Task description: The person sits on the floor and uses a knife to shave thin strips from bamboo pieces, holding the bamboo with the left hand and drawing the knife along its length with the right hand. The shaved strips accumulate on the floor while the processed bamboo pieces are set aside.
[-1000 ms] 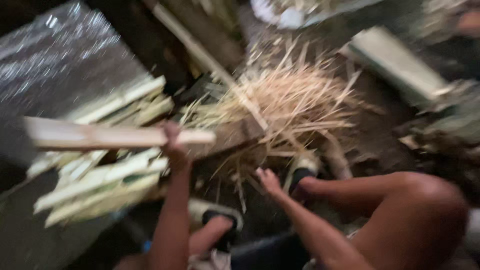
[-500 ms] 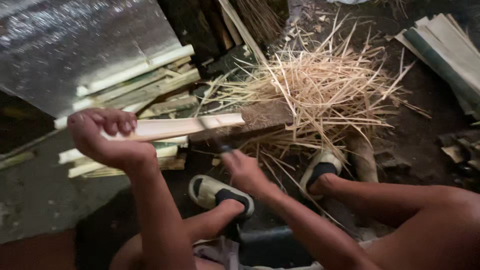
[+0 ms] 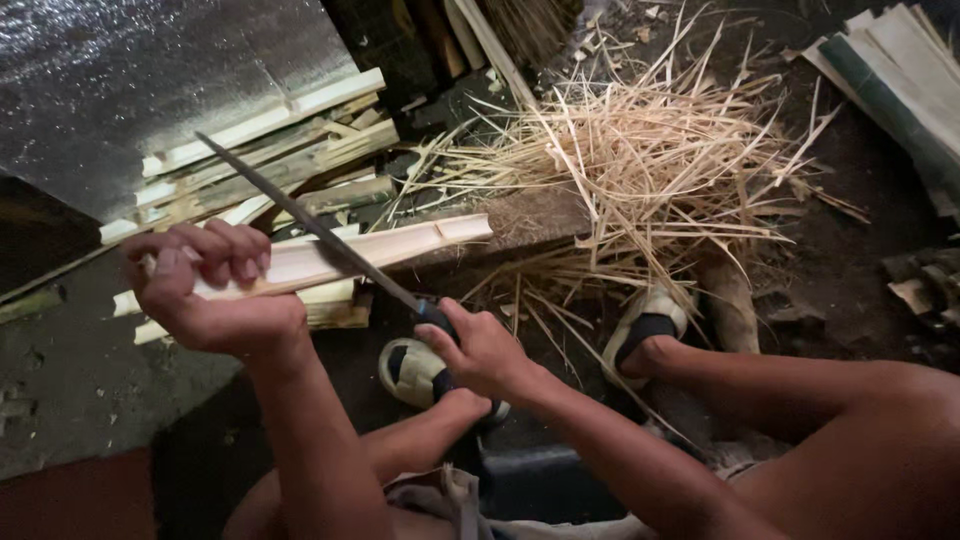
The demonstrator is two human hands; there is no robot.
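Bamboo, pale and split lengthwise: one long slat [image 3: 340, 262] lies across the middle of the head view, its right end reaching toward a flat wooden block [image 3: 530, 215]. Left hand [image 3: 215, 295] is closed around the slat's left part, fingers [image 3: 232, 252] curled over its upper edge, holding it roughly level and slightly raised to the right.

Right hand [image 3: 480, 350] is wrapped shut on the dark handle of a long knife [image 3: 310, 225]. Blade runs up and to the left from the hand, crossing over the slat at a slant; whether the edge touches the bamboo cannot be told. Blade tip ends over a stack of split bamboo pieces [image 3: 260, 165] lying behind the slat, beside a sheet of silvery foil [image 3: 130, 80] at upper left.

Loose heap of thin pale shavings and splinters [image 3: 660, 170] covers the dark ground to the right of the block. More flat bamboo strips [image 3: 900, 80] rest at the upper right corner, well apart from the hands.

Person sits low, knees bent, bare legs in the lower part of the view. Left sandal [image 3: 420, 372] sits just below the right hand; right sandal [image 3: 650, 325] is near the edge of the shavings heap. Ground is dark earth [image 3: 860, 230].
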